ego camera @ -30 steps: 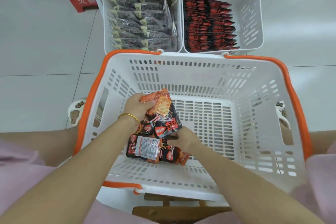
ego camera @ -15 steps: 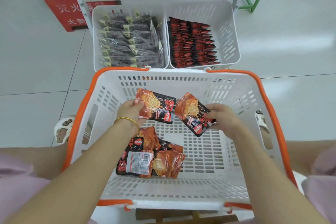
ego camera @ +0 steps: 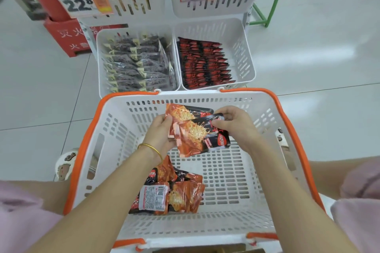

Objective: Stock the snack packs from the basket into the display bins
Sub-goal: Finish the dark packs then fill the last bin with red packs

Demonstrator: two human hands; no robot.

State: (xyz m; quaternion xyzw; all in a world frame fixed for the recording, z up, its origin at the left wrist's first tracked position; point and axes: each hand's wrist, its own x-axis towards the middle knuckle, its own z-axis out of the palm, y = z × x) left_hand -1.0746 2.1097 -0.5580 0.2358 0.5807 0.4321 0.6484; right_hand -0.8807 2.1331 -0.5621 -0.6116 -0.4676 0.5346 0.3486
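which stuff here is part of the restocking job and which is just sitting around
Job: snack packs held by the left hand and right hand; loose packs in the basket; lower right bin of red-black packs.
Lying about: red box, green frame, lower left bin of dark packs, price tags.

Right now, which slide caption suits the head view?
Two overlapped snack packs held by the left hand and right hand over the shopping basket, facing the red-pack display bin.

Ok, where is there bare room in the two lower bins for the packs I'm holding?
The right bin has a bare strip between its row of red packs and its right wall. The left bin is crowded wall to wall with dark packs.
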